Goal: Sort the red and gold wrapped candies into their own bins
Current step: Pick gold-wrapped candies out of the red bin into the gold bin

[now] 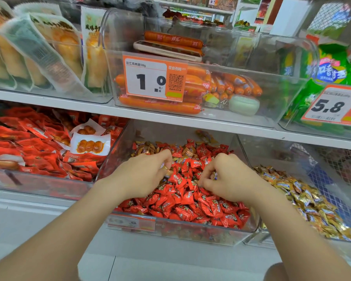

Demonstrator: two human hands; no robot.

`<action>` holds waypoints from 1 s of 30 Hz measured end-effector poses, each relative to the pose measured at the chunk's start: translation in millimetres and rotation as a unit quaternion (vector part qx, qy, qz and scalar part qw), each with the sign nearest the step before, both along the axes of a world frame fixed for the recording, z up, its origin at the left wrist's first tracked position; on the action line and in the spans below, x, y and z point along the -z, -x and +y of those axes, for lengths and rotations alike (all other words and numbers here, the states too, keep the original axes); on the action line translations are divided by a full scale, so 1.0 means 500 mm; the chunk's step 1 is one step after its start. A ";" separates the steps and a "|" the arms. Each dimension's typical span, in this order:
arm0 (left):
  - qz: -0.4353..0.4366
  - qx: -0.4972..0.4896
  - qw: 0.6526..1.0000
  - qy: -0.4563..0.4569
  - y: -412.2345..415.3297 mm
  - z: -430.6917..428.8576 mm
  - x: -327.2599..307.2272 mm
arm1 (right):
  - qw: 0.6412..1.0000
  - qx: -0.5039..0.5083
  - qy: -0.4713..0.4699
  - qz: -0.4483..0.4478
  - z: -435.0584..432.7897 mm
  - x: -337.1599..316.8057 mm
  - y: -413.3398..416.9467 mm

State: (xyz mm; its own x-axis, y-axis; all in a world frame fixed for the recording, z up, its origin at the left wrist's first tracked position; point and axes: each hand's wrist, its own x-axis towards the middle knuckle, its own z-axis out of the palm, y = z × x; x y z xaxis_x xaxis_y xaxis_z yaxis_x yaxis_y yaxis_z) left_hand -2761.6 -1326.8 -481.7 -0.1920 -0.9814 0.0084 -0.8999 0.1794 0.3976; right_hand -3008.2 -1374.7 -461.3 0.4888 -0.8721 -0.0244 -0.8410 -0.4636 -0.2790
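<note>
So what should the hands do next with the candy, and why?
Probably carry the right hand over to the gold candy pile on the right and drop its catch there. Its fingers seem to pinch a gold candy among the red candies, where it doesn't belong. The left hand seems to pinch one too.

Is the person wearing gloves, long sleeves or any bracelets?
No gloves. The left hand and right hand are bare. The left forearm and right forearm are bare too: no sleeves, watch, bracelets or rings show.
</note>
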 end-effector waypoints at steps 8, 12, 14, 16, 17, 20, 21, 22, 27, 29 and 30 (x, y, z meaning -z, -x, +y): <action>0.186 -0.038 0.982 -0.022 -0.007 0.026 -0.018 | 0.983 0.107 0.054 -0.139 -0.010 -0.019 0.015; 0.237 -0.055 0.970 -0.030 0.009 0.027 -0.014 | 0.989 0.064 0.072 -0.114 -0.011 -0.012 0.027; 0.277 -0.064 0.958 -0.045 0.017 0.027 -0.013 | 0.996 0.023 0.069 -0.055 -0.008 -0.004 0.023; 0.314 -0.072 0.944 -0.066 0.024 0.026 -0.013 | 0.998 0.007 0.063 0.017 -0.003 0.001 0.012; 0.322 -0.073 0.941 -0.071 0.027 0.024 -0.014 | 0.997 0.016 0.061 0.045 0.001 -0.002 0.005; 0.323 -0.070 0.941 -0.066 0.036 0.021 -0.017 | 0.987 0.059 0.085 0.127 0.003 -0.012 -0.011; 0.323 -0.070 0.942 -0.063 0.038 0.020 -0.017 | 0.982 0.066 0.091 0.153 0.004 -0.017 -0.017; 0.324 -0.071 0.941 -0.059 0.040 0.020 -0.017 | 0.977 0.071 0.094 0.177 0.002 -0.019 -0.022; 0.314 -0.063 0.946 -0.053 0.052 0.022 -0.019 | 0.978 0.095 0.084 0.167 -0.010 -0.011 -0.037; 0.310 -0.059 0.947 -0.052 0.056 0.021 -0.020 | 0.982 0.097 0.083 0.143 -0.010 -0.010 -0.035; 0.307 -0.056 0.949 -0.050 0.057 0.021 -0.020 | 0.983 0.095 0.078 0.134 -0.009 -0.009 -0.032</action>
